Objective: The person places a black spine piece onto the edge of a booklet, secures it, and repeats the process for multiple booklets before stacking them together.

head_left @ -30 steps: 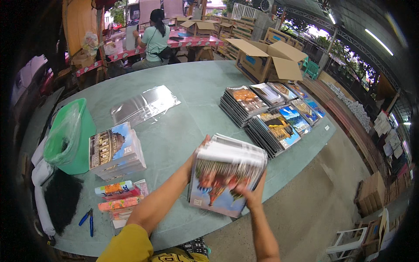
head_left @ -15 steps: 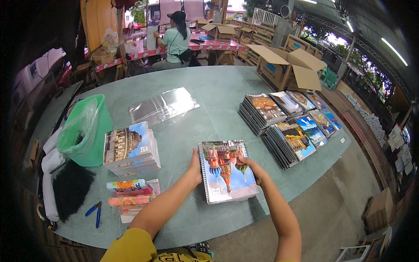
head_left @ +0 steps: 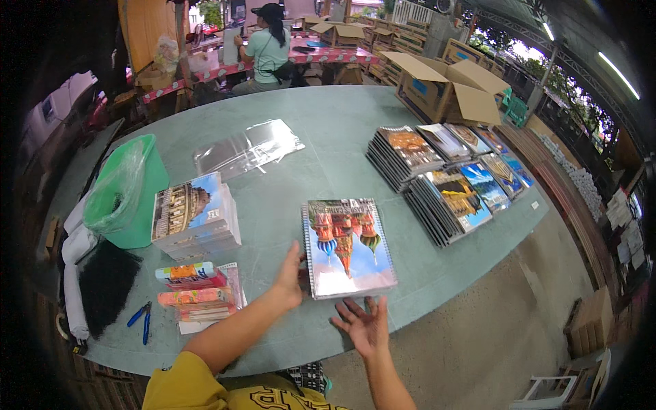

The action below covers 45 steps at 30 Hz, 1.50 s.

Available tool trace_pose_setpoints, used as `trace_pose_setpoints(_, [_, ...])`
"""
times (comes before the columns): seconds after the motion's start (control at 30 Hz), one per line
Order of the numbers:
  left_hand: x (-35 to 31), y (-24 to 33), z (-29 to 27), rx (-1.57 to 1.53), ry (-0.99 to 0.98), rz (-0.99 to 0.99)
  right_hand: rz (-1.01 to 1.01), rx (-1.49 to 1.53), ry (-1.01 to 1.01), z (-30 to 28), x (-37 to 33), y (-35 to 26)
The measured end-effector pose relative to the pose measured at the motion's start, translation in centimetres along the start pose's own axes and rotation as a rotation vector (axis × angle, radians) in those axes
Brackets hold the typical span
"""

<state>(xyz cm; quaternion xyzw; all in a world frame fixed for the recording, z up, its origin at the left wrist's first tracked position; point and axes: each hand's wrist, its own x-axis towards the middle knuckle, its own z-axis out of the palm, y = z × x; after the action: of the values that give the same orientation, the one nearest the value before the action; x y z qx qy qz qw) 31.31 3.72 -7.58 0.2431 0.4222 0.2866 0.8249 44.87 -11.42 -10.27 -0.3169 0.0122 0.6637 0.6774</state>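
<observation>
A stack of spiral-bound notebooks (head_left: 350, 249) lies in front of me on the table. The top cover pictures colourful onion domes, upside down to me. My left hand (head_left: 291, 279) is beside the stack's left edge, fingers stretched out, some partly hidden. At its near edge my right hand (head_left: 365, 326) is turned palm up with the fingers spread, gripping nothing. To the left stands another stack of notebooks (head_left: 193, 217) with a building on its cover. Clear plastic sleeves (head_left: 249, 147) lie flat farther back.
Several notebook piles (head_left: 444, 198) occupy the right side, with an open cardboard box (head_left: 437, 92) behind. A green bin (head_left: 140, 205) lined with plastic, small packs (head_left: 195, 287) and blue-handled pliers (head_left: 143, 321) are at left. Another person (head_left: 268, 55) sits at a pink-covered table (head_left: 212, 78).
My right hand has left the stack's right side and come round to its near edge, palm up. My left hand has slid lower along the left edge. The view has shifted slightly.
</observation>
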Motion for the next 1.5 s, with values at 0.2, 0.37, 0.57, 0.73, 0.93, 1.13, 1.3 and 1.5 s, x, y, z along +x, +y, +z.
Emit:
trace_pose_setpoints(0.2, [-1.2, -1.0, -3.0, 0.087, -0.118, 0.009, -0.164, 0.117, 0.126, 3.1, 5.1, 0.8])
trace_pose_setpoints(0.37, [1.4, -0.1, -1.5, 0.061, -0.249, 0.154, -0.241, 0.12, 0.156, 5.8, 9.7, -1.4])
trace_pose_setpoints(0.57, [1.2, -2.3, -2.2, 0.414, -0.252, 0.241, -0.125, 0.051, 0.042, 8.0, 18.1, -6.8])
trace_pose_setpoints(0.73, [-8.2, -2.1, -6.8, 0.567, -0.281, 0.146, 0.007, 0.109, 0.147, 9.1, 24.9, -11.1])
trace_pose_setpoints(0.93, [-16.1, -2.0, -10.3, 0.377, -0.187, 0.129, 0.159, 0.123, 0.408, 11.2, 30.0, -15.0])
trace_pose_setpoints(1.13, [-19.4, -3.0, -12.1, 0.31, -0.182, 0.19, 0.167, 0.124, 0.513, 12.1, 29.8, -16.2])
trace_pose_setpoints(1.3, [-19.8, -2.9, -14.3, 0.378, -0.201, 0.192, -1.289, -1.029, 0.898, 4.9, 31.9, -12.5])
trace_pose_setpoints(1.5, [-20.8, -3.8, -16.7, 0.386, -0.153, 0.142, -0.996, -1.903, 0.784, 8.4, 27.9, -3.2])
